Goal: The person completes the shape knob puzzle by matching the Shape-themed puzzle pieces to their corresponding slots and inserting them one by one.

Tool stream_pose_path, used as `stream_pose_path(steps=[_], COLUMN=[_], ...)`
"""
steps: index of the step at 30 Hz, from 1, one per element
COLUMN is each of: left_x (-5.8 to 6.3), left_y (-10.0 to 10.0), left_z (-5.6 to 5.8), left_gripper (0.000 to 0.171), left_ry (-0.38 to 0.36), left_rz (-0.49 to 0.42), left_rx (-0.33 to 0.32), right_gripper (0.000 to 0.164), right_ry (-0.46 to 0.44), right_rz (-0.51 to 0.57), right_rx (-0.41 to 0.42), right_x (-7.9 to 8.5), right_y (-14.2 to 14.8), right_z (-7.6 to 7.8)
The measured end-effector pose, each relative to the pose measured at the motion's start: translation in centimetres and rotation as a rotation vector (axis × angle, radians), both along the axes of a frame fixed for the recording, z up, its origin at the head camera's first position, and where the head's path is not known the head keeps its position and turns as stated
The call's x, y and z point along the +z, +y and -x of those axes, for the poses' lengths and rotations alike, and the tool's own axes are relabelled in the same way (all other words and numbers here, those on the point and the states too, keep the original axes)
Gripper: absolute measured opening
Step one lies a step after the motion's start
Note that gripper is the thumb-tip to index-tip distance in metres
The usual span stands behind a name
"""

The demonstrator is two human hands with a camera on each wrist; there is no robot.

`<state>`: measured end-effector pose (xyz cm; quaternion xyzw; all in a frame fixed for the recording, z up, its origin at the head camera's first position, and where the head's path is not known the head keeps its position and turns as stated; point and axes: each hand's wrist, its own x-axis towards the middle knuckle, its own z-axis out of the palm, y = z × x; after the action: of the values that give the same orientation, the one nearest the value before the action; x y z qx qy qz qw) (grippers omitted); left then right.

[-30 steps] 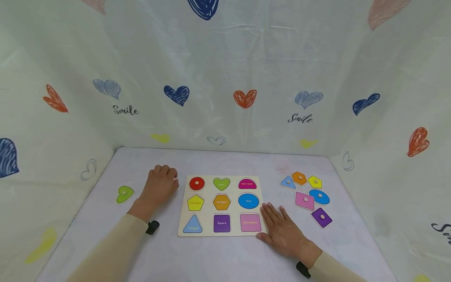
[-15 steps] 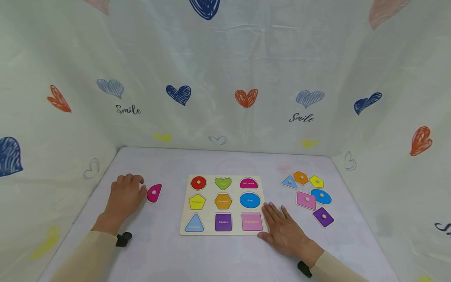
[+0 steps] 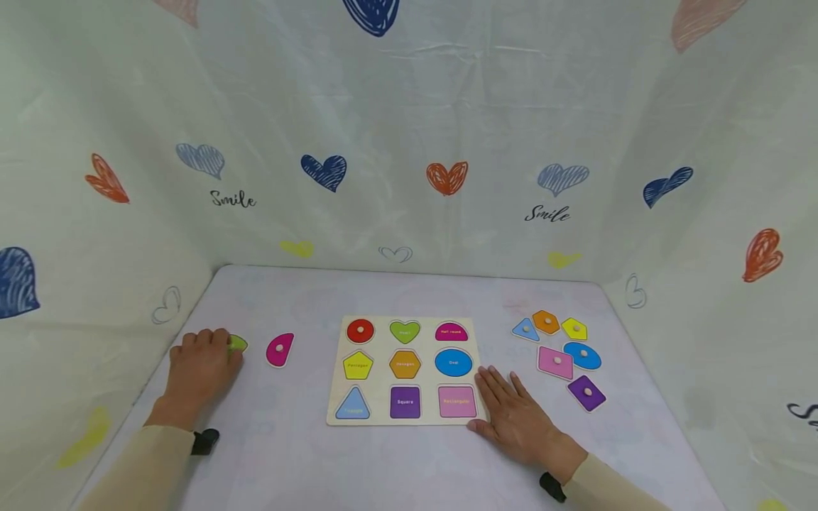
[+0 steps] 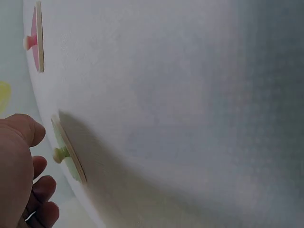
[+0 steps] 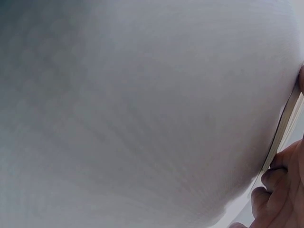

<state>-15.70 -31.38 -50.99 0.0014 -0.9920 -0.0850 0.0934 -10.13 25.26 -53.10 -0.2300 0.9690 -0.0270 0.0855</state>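
My left hand (image 3: 201, 369) is over the left side of the table, close to a green heart puzzle piece (image 3: 238, 343) that it partly hides in the head view. In the left wrist view, thumb and loosely bent fingers (image 4: 43, 187) stand just short of the heart's small round knob (image 4: 60, 154). To the right of it lies a magenta half-round piece (image 3: 279, 350), knob up. My right hand (image 3: 519, 419) lies flat with straight fingers at the right edge of a wooden shape puzzle board (image 3: 380, 406). That board's edge (image 5: 282, 128) shows beside its fingertips in the right wrist view.
Right of the board lie more knobbed pieces: a blue triangle (image 3: 525, 329), an orange hexagon (image 3: 543, 321), a yellow pentagon (image 3: 574, 328), a pink rectangle (image 3: 553, 364), a blue oval (image 3: 584, 356) and a purple square (image 3: 586, 394). A heart-printed cloth (image 3: 498, 142) surrounds the table.
My left hand has moved leftward from beside the board to the green heart, uncovering the magenta half-round piece on the way. My right hand has stayed at the board.
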Motion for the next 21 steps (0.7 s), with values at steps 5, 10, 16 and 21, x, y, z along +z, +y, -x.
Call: stream_pose_path(steps=[5,10,16,21], left_x=[-0.5,-0.7,-0.7,-1.0], left_y=[-0.5,-0.9,-1.2,-1.3], left_z=[0.5,0.7,1.0,1.0], left_gripper=[0.036,0.038,0.038,0.034], left_ry=[0.002,-0.022,-0.054,-0.043], left_rz=[0.031,0.065,0.082,0.072], left_rx=[-0.001,0.008,0.025,0.011], right_gripper=[0.088,0.089,0.090,0.090], right_ry=[0.000,0.000,-0.002,-0.003], right_rz=[-0.004,-0.024,-0.035,-0.034], right_rx=[-0.004,-0.006,-0.012,-0.015], right_x=[0.0,0.1,0.0,-0.1], right_y=[0.0,-0.1,-0.2,-0.1], right_z=[0.0,0.0,0.0,0.0])
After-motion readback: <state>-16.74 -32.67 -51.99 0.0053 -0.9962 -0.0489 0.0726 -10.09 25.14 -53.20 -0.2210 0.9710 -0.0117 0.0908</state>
